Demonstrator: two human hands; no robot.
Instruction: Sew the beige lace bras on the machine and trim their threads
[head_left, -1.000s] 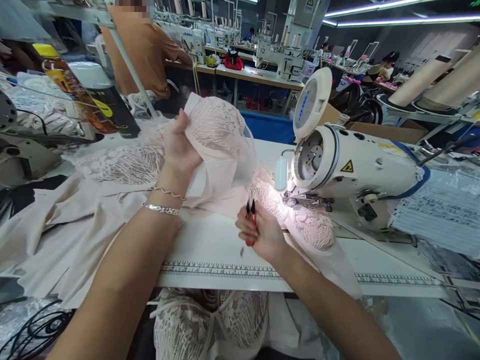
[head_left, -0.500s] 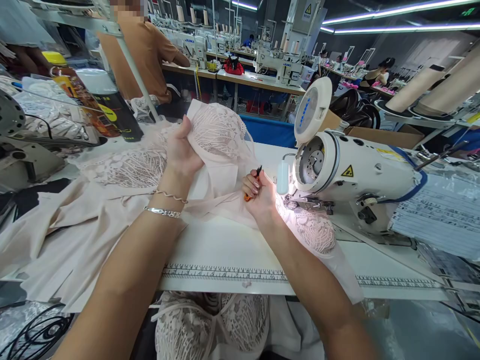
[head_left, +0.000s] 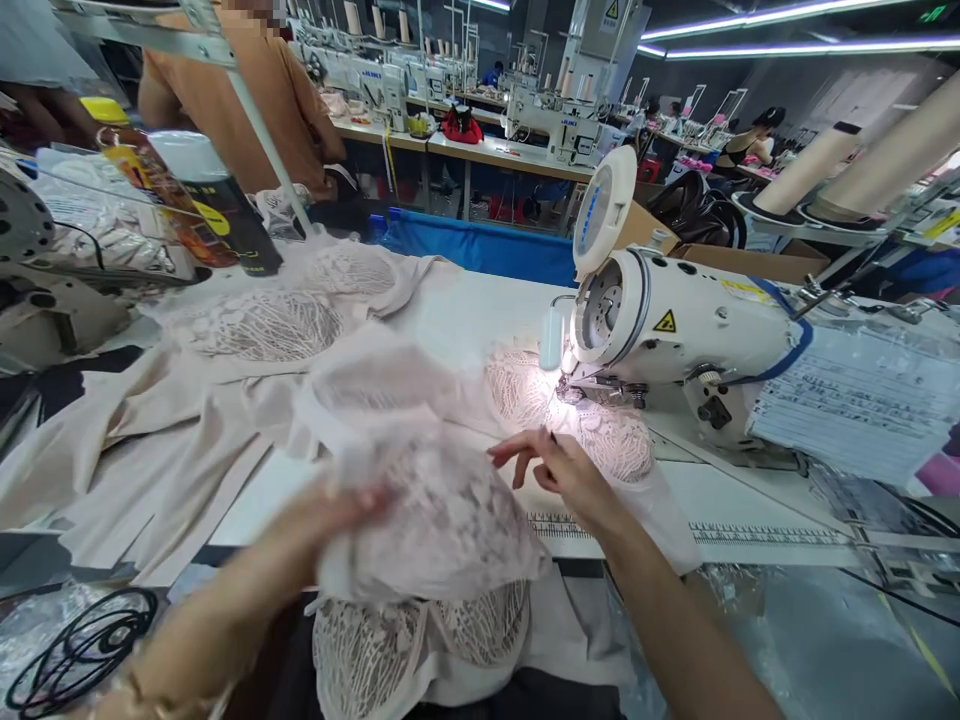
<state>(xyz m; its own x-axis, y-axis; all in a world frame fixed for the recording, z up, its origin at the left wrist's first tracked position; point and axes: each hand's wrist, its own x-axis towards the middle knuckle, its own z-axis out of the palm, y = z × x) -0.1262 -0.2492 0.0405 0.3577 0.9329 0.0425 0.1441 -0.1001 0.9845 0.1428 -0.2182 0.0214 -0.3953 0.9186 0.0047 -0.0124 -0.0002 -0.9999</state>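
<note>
My left hand [head_left: 330,515] is smeared by motion low at the table's front edge, gripping a pale pink lace garment piece [head_left: 450,510] that bunches over my lap. My right hand [head_left: 559,465] hovers beside it with its fingers spread, touching the fabric near the printed ruler strip [head_left: 750,535]. No snips show in it. Just beyond, more lace [head_left: 607,440] lies lit under the needle of the white sewing machine [head_left: 675,330].
Beige fabric panels [head_left: 150,440] and lace pieces [head_left: 262,325] cover the table's left half. More lace [head_left: 405,640] sits in my lap. A black cable coil [head_left: 82,650] lies lower left. A person in an orange shirt [head_left: 247,100] stands behind; thread cones [head_left: 810,165] at right.
My left hand pulled the lace piece down from mid-air toward my lap. My right hand dropped from near the machine, its fingers opened, and the orange-handled snips are no longer visible.
</note>
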